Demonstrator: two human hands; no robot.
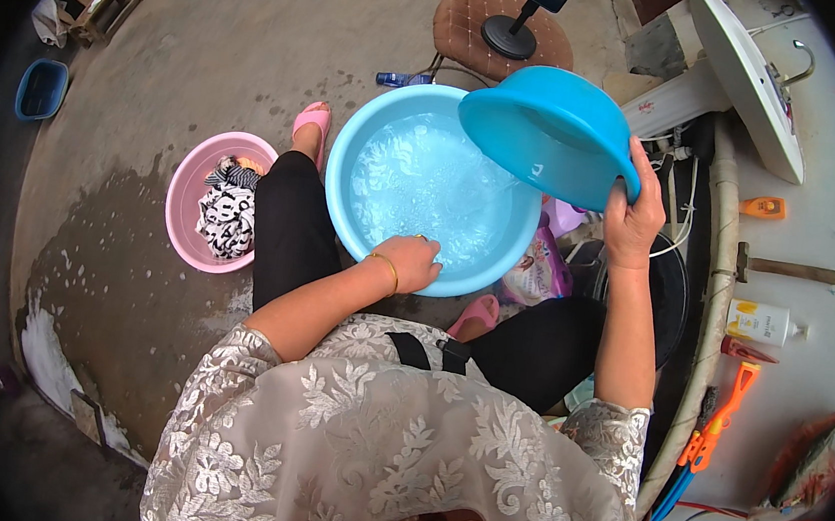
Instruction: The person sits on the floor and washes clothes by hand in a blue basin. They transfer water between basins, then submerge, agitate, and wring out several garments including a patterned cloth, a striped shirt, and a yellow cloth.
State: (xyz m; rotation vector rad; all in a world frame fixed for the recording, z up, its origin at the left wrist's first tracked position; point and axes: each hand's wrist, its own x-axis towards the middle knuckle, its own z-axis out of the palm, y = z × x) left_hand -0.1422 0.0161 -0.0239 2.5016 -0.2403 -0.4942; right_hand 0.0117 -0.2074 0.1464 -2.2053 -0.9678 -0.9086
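Observation:
My right hand (pixel 635 210) grips the rim of a blue plastic basin (pixel 574 125), which is tilted over the right side of a larger light-blue basin (pixel 339 177). Rippled, bubbly water (pixel 432 186) lies in the large basin. At that basin's near rim is my left hand (pixel 414 260), its fingers bent over the edge; a gold bracelet (pixel 391 269) circles the wrist. Whether those fingers hold the rim is hidden. Left of my leg stands a pink basin (pixel 177 211) with black-and-white patterned cloth (pixel 227 216) in it.
A brown padded stool (pixel 462 27) bears a phone stand (pixel 509 36). Beside it lies a blue tube (pixel 403 79). A white pedestal sink (pixel 743 88) stands at right, near a black tub (pixel 662 299) and a purple package (pixel 537 268). Wet concrete floor (pixel 107 268) extends at left.

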